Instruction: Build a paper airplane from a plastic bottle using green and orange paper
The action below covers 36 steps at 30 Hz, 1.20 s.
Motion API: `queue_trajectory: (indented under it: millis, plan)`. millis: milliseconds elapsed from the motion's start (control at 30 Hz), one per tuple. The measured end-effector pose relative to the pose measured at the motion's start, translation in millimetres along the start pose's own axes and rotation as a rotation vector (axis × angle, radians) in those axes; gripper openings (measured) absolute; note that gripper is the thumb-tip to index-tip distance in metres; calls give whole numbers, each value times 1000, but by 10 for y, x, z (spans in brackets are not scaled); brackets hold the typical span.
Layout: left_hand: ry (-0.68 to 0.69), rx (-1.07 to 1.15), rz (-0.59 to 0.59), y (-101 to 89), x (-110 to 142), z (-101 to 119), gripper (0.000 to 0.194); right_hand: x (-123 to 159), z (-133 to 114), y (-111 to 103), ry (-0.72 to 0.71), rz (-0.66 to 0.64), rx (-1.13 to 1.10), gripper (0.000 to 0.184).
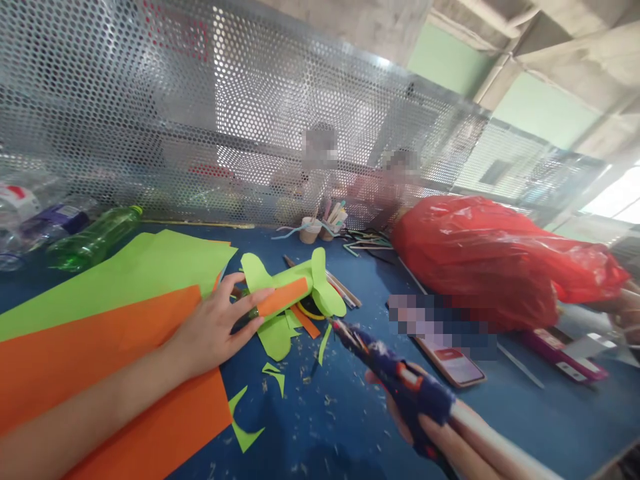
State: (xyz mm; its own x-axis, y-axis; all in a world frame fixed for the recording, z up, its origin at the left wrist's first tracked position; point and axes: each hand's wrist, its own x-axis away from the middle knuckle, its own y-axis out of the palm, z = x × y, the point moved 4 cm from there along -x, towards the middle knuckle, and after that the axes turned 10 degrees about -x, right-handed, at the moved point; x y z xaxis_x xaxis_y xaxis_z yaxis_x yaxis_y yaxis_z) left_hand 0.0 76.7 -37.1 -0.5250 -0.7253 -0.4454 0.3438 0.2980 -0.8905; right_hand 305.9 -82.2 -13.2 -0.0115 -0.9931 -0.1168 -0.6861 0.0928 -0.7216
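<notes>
My left hand [215,327] reaches across an orange paper sheet [90,360], and its fingers press an orange paper strip [283,297] against a green paper plane model [295,287] on the blue table [525,413]. My right hand [450,437] is wrapped round a dark blue glue gun [400,380] at the lower right. The gun's nozzle points up and left toward the model, a short way from it. Green paper offcuts [275,337] lie under and in front of the model.
Green paper sheets [150,267] lie under the orange one. Plastic bottles [90,243] lie at the far left by a perforated metal screen [250,133]. A red plastic bag [490,260], a phone [455,363], small cups of sticks [320,227] and pencils stand on the right and back.
</notes>
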Motion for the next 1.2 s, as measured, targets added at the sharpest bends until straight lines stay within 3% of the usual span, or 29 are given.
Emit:
queue_trajectory:
  millis: [67,133,300,400,567,833,1000,1200]
  plan:
    - [-5,11,3,1,3,-4,39,-101,-149,-2,26,-100,-127,43]
    - [-9,19,-4,-4,7,-4,40,-282,-361,48,-28,-177,-296,56]
    - [-3,20,-43,-21,9,10,43,-755,-626,182,66,-29,-405,49]
    - [16,12,-41,-23,12,17,41,-884,-678,251,53,-34,-491,43]
    - [52,7,-28,-8,15,20,39,-929,-718,291,99,-101,-292,44]
    - [81,-8,-65,14,14,33,43,-1011,-963,239,-97,-85,-94,25]
    - [125,-21,-52,30,17,37,43,-1071,-1011,254,-165,-125,-57,24]
    - [136,-36,-33,45,28,30,45,-1080,-998,249,-51,-176,-9,29]
